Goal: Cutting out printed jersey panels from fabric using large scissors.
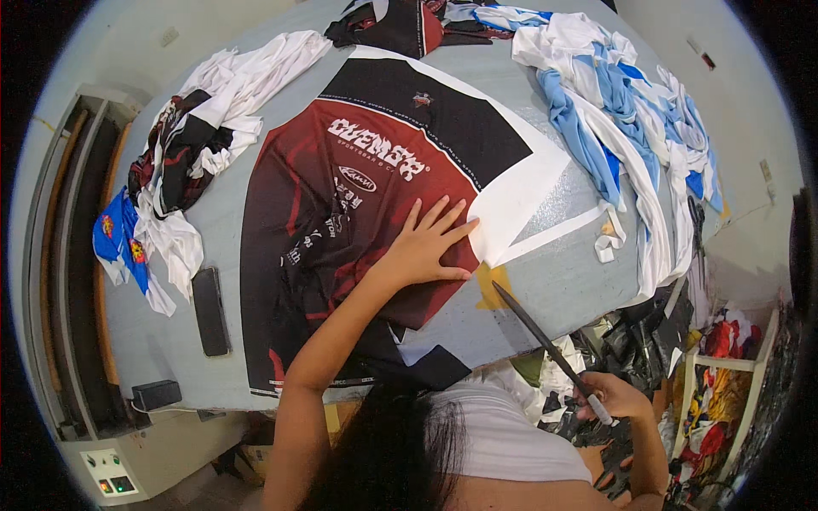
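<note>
A large printed fabric sheet, dark red and black with white margins, lies spread on the grey table. My left hand presses flat on it, fingers apart, near the sheet's right edge where red meets the white border. My right hand is off the table's right front corner, closed around the handle of long scissors. Their dark blades point up and left toward the table edge, close to a yellow patch.
Heaps of cut fabric lie around: white and black pieces at the left, blue and white ones at the right. A black phone and a small black box sit near the front left. Scrap fabric fills a bin at the right.
</note>
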Motion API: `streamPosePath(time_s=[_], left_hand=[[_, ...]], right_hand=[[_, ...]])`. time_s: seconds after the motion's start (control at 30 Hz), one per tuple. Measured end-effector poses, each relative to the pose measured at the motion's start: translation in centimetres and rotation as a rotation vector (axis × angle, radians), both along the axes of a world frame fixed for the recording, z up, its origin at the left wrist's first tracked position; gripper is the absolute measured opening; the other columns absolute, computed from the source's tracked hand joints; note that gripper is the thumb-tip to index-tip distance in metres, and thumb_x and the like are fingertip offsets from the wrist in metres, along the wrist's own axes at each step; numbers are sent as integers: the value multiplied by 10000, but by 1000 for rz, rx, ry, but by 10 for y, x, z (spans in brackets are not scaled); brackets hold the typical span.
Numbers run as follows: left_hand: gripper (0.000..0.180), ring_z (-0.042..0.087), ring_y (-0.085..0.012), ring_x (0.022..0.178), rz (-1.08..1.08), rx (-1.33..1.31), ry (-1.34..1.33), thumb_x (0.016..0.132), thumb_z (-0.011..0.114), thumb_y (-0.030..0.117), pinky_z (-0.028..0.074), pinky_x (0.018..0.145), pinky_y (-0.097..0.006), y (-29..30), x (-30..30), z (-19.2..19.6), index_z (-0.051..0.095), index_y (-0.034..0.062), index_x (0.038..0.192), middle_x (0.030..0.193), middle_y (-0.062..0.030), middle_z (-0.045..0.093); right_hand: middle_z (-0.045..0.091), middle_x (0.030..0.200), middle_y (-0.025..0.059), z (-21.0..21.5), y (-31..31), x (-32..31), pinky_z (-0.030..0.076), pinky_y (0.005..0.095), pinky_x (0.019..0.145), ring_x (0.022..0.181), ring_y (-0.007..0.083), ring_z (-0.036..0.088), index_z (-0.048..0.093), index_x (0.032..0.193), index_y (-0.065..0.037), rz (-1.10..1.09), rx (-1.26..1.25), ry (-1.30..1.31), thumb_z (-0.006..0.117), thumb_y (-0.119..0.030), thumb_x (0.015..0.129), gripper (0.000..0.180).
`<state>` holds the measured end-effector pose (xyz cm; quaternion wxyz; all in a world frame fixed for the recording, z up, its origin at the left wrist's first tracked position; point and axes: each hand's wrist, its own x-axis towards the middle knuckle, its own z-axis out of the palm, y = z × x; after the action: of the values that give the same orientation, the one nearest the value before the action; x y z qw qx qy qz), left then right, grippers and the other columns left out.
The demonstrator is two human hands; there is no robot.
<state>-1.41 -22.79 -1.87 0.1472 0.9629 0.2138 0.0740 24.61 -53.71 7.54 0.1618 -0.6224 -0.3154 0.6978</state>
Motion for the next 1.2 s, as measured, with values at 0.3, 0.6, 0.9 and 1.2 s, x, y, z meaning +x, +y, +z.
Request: streamPosePath(time_s=[0.3,0.6,0.9,1.2], left_hand=[[1028,112,-357,1367,126,80,-30,613,575,738,50,1052,-618,1,-6,-3,291,153,1410,1485,-95,198],[1030,114,-360,1365,133,100,-52,615,553,756,43,1044,-629,3,-6,-7,293,154,1410,1482,-99,204],[1046,121,-355,1363,138,82,-15,598,568,759,39,1037,-640,2,-5,-5,295,159,1410,1483,-101,198],[1050,118,-353,1365,115,86,-61,589,557,767,37,1035,-644,4,-8,-8,313,146,1400,1474,-106,219]], right_hand=[[530,613,48,-13,34,-24,400,265,514,572,117,496,518,769,20,61,12,-140,664,-311,823,366],[496,617,12,-7,12,-5,364,259,504,578,74,437,527,763,1,223,114,-220,758,-265,740,353],[475,619,22,-23,19,-13,361,273,509,593,89,413,529,791,12,111,105,-189,757,-253,741,353],[482,648,64,-25,47,-27,384,321,544,598,157,441,513,817,21,184,120,-172,694,-327,790,393]])
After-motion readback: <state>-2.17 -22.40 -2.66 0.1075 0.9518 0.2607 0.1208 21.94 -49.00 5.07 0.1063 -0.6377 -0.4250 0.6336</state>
